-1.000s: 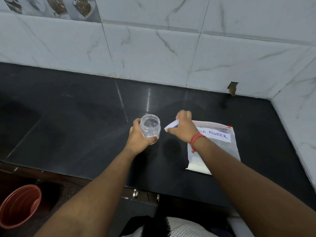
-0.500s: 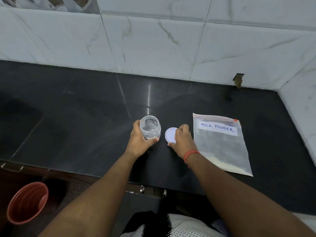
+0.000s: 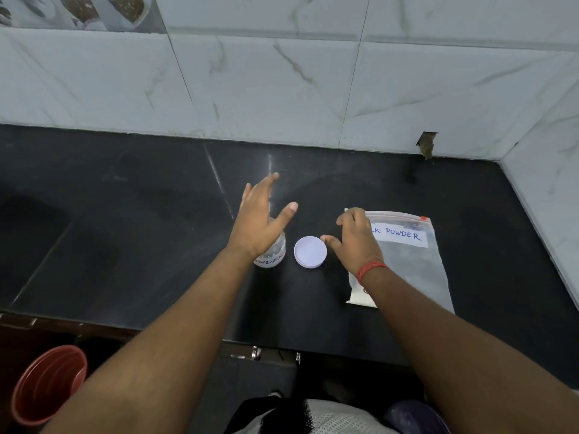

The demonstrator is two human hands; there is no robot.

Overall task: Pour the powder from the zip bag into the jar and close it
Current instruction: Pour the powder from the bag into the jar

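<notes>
A small clear plastic jar (image 3: 272,255) stands open on the black counter, mostly hidden behind my left hand (image 3: 260,219), which hovers over it with fingers spread and holds nothing. Its white lid (image 3: 310,252) lies flat on the counter just to the right of the jar. My right hand (image 3: 355,241) is over the top left corner of the zip bag (image 3: 410,264), fingers relaxed, thumb near the lid. The clear bag lies flat, carries a label that reads "POWDER", and has white powder at its near edge.
The black counter (image 3: 141,214) runs to a white tiled wall (image 3: 282,83) at the back and on the right. A red bucket (image 3: 47,386) stands on the floor at the lower left. The counter's front edge is just below the bag.
My left hand has let go of the jar and lifted with fingers spread. My right hand has left the lid on the counter and moved right to the bag's corner.
</notes>
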